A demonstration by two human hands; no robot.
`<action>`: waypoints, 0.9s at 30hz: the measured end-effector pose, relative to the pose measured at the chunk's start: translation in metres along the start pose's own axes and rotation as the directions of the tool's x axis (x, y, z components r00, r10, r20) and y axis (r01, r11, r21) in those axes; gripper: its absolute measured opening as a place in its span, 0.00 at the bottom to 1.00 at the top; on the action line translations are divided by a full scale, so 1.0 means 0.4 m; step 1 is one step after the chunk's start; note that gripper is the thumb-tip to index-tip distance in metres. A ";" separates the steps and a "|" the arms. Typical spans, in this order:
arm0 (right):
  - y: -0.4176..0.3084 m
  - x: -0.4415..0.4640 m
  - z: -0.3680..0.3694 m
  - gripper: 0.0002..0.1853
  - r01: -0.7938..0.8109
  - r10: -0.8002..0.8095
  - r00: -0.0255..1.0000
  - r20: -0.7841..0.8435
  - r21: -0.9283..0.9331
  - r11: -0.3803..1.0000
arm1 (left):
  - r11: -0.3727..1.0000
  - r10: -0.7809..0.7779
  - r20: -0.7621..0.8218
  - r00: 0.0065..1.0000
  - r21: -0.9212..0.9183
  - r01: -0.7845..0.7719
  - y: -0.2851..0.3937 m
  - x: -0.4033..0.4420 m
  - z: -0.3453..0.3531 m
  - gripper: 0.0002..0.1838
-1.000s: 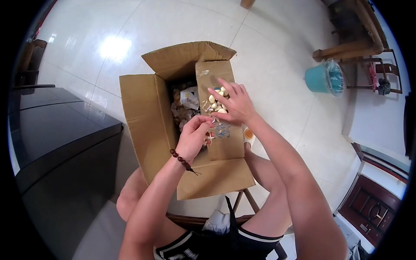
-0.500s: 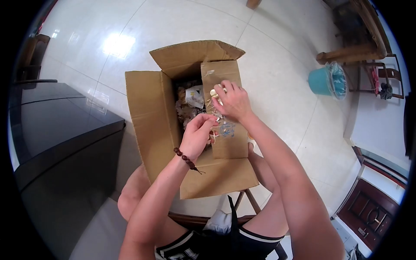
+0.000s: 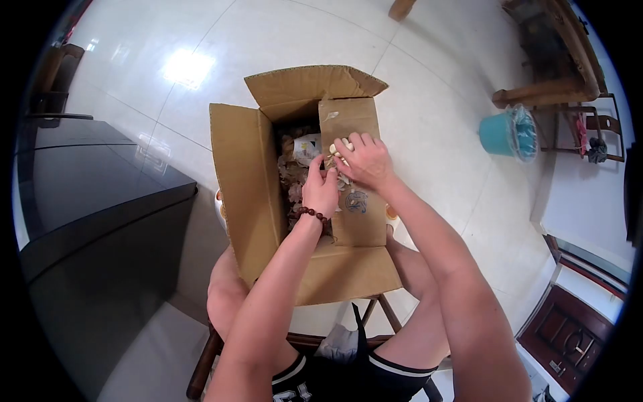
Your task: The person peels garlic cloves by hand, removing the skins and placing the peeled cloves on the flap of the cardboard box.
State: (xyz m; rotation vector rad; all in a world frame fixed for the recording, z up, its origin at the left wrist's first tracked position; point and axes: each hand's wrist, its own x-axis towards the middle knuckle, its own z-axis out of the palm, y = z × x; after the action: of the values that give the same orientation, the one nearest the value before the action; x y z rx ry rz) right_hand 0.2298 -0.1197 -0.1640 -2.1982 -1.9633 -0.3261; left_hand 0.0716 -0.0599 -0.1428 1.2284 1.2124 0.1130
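Note:
An open cardboard box [image 3: 246, 194] stands before my knees, one flap [image 3: 362, 231] folded across its right side. On that flap lie pale peeled cloves [image 3: 343, 146], which look like garlic, with bits of skin near them. My right hand [image 3: 368, 161] is curled over the cloves, its fingers wrapped round several of them. Beside it, at the flap's inner edge, is my left hand [image 3: 320, 191], fingers apart and nothing visible in it. A beaded bracelet [image 3: 313, 214] circles the left wrist. Inside the box are papery scraps [image 3: 293, 175] and a white wrapper [image 3: 307, 147].
A teal bin [image 3: 495, 134] with a plastic liner stands on the tiled floor at the right, by wooden furniture [image 3: 546, 92]. A dark glossy cabinet [image 3: 107, 194] is at the left. A dark red door [image 3: 569, 335] shows at the lower right.
My right hand has closed over the cloves from a spread pose. My left hand has moved up, its pinch has opened, and the pale pieces near its fingers no longer show there. The view has shifted slightly.

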 end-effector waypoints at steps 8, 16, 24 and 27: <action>0.009 -0.005 0.014 0.19 -0.020 0.014 0.997 0.080 0.077 0.997 | 0.983 0.117 0.021 0.993 0.143 -0.118 -0.073 0.057 -0.006 0.27; -0.025 -0.077 -0.021 0.19 -0.341 0.343 0.939 0.025 0.174 0.924 | 0.761 0.434 0.142 0.890 0.470 -0.447 0.031 -0.007 -0.007 0.27; -0.060 -0.125 -0.039 0.17 -0.513 0.528 0.849 -0.003 0.232 0.826 | 0.618 0.401 0.247 0.882 0.637 -0.460 0.039 -0.018 0.043 0.39; -0.062 -0.129 -0.045 0.17 -0.566 0.595 0.804 -0.026 0.277 0.777 | 0.496 0.470 0.294 0.832 0.692 -0.525 0.042 0.003 0.077 0.38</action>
State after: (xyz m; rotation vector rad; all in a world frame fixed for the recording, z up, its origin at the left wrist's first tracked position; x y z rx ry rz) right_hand 0.1990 -0.1712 -0.1614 -2.3990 -1.0953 -0.0874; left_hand 0.1037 -0.0720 -0.1356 2.3120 0.7911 -0.0202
